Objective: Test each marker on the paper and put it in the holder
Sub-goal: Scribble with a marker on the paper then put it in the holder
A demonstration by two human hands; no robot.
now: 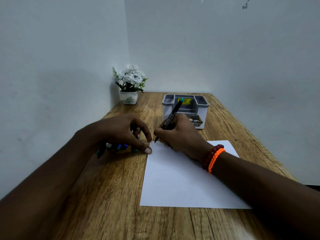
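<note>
Holding marker [170,119] w/ right hand [180,135]; holder [185,110] compartments look bare.

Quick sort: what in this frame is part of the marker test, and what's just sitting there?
In the job:
right hand, gripping the marker, tip at the paper's far corner
paper
holder
spare markers under the left hand

Lying about:
flower pot
bracelets

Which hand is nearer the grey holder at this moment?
Right. The right hand, gripping the black marker, sits just in front of the holder; the left hand lies further to its left.
</note>
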